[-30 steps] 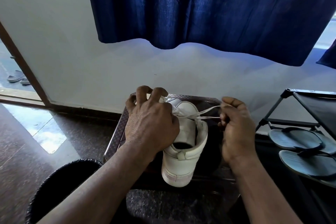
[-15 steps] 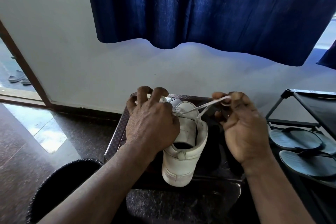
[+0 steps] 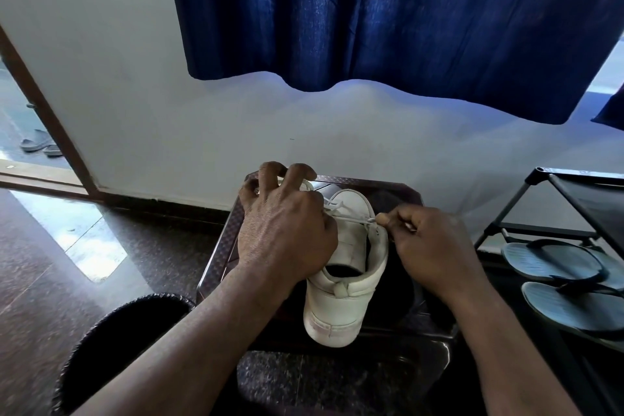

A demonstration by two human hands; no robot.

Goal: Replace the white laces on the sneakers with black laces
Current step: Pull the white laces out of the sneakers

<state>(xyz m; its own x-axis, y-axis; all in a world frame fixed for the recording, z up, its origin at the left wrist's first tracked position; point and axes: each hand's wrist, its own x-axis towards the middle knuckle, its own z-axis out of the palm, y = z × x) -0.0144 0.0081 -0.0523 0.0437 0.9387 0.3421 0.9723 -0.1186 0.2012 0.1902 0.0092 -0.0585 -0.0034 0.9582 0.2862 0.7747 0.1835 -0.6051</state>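
Between right fingers [image 3: 384,219], white lace [image 3: 352,218]

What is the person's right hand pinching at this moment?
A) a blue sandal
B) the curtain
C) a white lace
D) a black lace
C: the right hand pinches the white lace where it leaves the top of the white sneaker, while the left hand grips the sneaker from above.

head cam | looks forward and down | near, just above sneaker [image 3: 334,307] | one view
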